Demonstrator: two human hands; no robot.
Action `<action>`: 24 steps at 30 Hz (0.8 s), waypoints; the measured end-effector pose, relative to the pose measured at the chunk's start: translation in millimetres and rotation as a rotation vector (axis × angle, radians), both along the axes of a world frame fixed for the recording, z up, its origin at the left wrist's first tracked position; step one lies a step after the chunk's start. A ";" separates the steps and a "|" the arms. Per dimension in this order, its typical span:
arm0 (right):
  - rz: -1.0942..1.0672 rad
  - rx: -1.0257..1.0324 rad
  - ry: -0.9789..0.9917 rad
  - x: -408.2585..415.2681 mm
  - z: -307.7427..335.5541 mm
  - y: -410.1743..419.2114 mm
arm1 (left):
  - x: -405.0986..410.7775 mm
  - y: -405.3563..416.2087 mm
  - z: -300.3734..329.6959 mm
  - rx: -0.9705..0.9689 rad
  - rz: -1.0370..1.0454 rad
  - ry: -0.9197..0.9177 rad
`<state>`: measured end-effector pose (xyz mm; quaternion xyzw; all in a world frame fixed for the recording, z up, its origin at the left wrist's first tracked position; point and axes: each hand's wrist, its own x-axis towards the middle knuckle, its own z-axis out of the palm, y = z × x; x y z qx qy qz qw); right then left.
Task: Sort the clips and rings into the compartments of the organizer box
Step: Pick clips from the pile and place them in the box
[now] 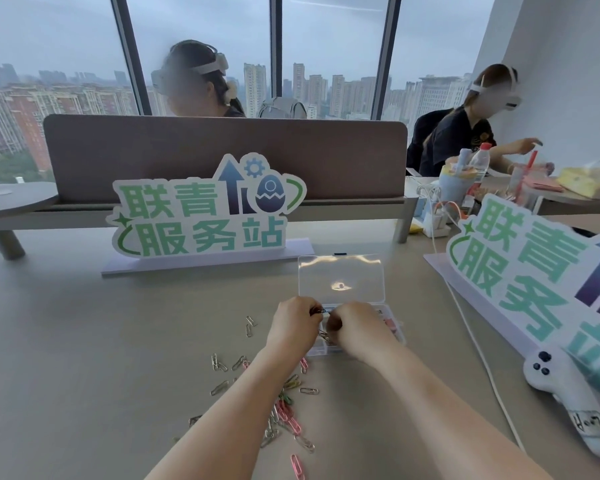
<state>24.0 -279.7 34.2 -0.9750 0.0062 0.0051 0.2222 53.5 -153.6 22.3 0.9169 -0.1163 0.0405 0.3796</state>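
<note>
i see the organizer box, clear plastic, sitting open on the table, its transparent lid tilted up behind it. over the box's near left corner both hands meet: my left hand has its fingers curled around a small dark bunch of clips, and my right hand, fingers also curled, pinches at the same bunch from the other side, so the two hands are together and almost touching. a few dark clips hang just under them, above a compartment at the box's left end; i cannot tell what lies in it. something pink shows in a compartment at the box's right end. near-left of the box, loose paper clips in silver, pink and green lie scattered on the table, partly under my left forearm. behind-left of the box stands a green and white sign. right of the box lies a second sign, with a white cable between them and a white controller at that sign's near edge
</note>
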 end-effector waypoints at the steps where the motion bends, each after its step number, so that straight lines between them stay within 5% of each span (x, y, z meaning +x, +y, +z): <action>1: 0.001 0.002 -0.001 0.1 -0.3 -0.7 | -0.5 -1.2 -0.2 -0.001 -0.001 -0.004; 24: -0.038 0.078 -0.106 -2.7 -8.8 -5.7 | -14.6 11.2 -10.7 -0.032 -0.075 -0.097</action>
